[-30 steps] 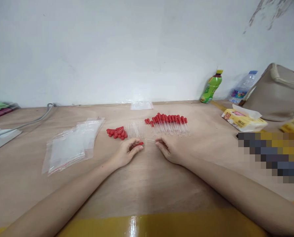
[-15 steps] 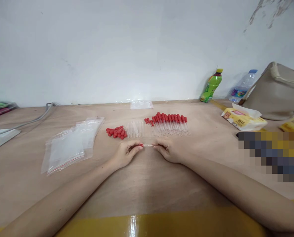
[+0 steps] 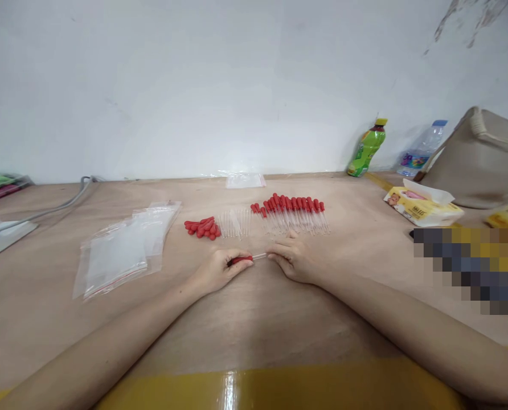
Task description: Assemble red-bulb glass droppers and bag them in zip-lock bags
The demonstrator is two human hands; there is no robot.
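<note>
My left hand [image 3: 222,267] pinches a red rubber bulb [image 3: 242,259] between thumb and fingers. A clear dropper tube [image 3: 259,256] runs from the bulb's open end to my right hand [image 3: 294,259], whose thumb and fingers close on its far end. Beyond my left hand lies a small heap of loose red bulbs [image 3: 203,228]. Beside the heap, several bare clear tubes [image 3: 236,223] lie in a row. Farther right, droppers with red bulbs fitted [image 3: 294,210] rest side by side, bulbs toward the wall.
Clear zip bags [image 3: 117,256] are piled at the left, near a grey cable [image 3: 66,202]. Against the wall stand a green bottle [image 3: 367,149] and a clear bottle [image 3: 422,149]. A tissue pack [image 3: 425,210] and a beige bag [image 3: 471,165] sit at the right.
The left hand has shifted its hold, so more of the red bulb shows between its fingers. The bulb and tube now tilt slightly, and a right finger has lifted.
</note>
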